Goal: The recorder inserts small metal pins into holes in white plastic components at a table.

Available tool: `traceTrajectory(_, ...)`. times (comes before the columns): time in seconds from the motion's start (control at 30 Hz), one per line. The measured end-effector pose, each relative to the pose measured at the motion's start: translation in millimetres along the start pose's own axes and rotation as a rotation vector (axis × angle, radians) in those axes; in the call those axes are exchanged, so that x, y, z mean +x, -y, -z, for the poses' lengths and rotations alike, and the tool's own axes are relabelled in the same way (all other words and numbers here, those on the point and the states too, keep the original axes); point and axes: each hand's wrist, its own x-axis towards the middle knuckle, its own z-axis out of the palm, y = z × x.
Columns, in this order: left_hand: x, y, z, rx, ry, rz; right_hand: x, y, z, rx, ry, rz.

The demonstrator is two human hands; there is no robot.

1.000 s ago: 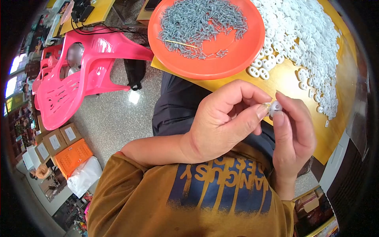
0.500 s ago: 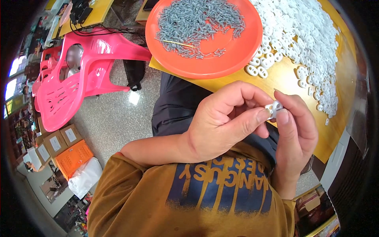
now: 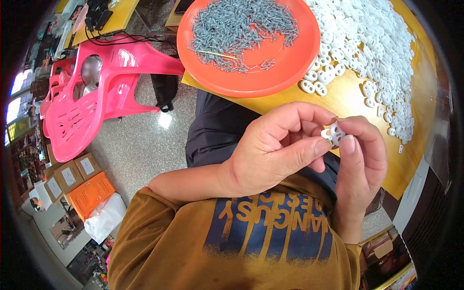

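White piece turned, more holes showing; sits between left hand and right hand, both pinching it. Probably aligning step; next move calls for steady grip. Springs beyond left hand.

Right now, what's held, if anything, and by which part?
A small white holed item: left side pinched by the left hand, right side by the right hand.

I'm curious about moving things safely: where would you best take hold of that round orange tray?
Probably by the tray's raised rim, left and right, one hand each, coming from the near side. It's wide and round, with small grey pieces heaped mostly toward the far side, so holding only one side might tip it.
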Motion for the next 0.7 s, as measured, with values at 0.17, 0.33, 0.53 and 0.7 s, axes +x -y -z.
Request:
traceTrajectory(0.17, -1.6, 0.5, -0.6, 0.0, 0.024, 0.01, 0.9, -2.1, 2.5, -0.053, 0.023, 0.061)
traceTrajectory(0.33, -2.2, 0.7, 1.4, -0.026, 0.089, 0.032, -0.5, -3.0, 4.0, -0.079, 0.045, 0.087)
traceTrajectory(0.53, -2.5, 3.8, 0.4, -0.052, 0.104, -0.013, -1.1, -0.9, 4.1, -0.109, 0.116, 0.169)
traceTrajectory(0.7, -3.9, 4.9, 0.2, -0.081, 0.136, -0.011, -3.0, -3.1, 9.5, -0.056, 0.148, 0.142)
